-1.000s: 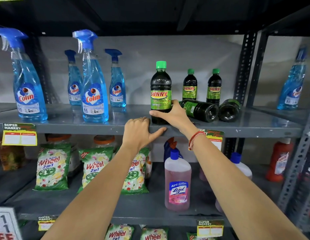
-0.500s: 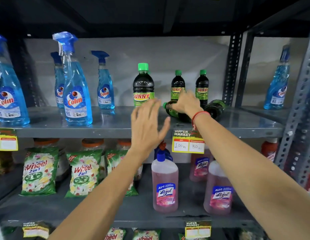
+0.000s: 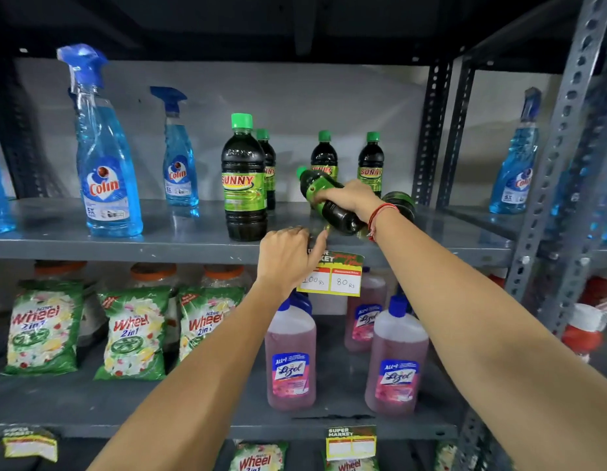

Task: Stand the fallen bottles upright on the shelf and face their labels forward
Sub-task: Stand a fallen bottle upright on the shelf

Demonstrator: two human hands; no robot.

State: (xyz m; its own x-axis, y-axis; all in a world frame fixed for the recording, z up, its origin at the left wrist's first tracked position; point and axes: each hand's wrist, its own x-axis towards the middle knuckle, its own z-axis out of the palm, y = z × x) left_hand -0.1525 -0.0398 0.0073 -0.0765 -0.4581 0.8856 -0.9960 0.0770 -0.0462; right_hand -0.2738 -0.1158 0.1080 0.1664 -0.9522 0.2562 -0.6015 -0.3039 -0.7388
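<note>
Bottles: four dark green-capped ones stood upright on the shelf (image 3: 179,232), the front bottle (image 3: 244,188) near the front edge showing its SUNNY label forward.
Tilted bottle (image 3: 324,200): it was lifted off the shelf at a slant, cap up and toward the left, base down toward the front edge.
Right hand (image 3: 349,197): it was wrapped tight over the tilted bottle's middle, fingers curled across the green label.
Fallen bottle (image 3: 398,203): it lay on its side behind the right wrist, base toward the camera, mostly hidden.
Left hand (image 3: 288,256): it was loosely curled with nothing in it, fingertips at the shelf's front edge, just above the price tag (image 3: 342,280).
Spray bottles (image 3: 105,164): blue, upright toward the shelf's left end.
</note>
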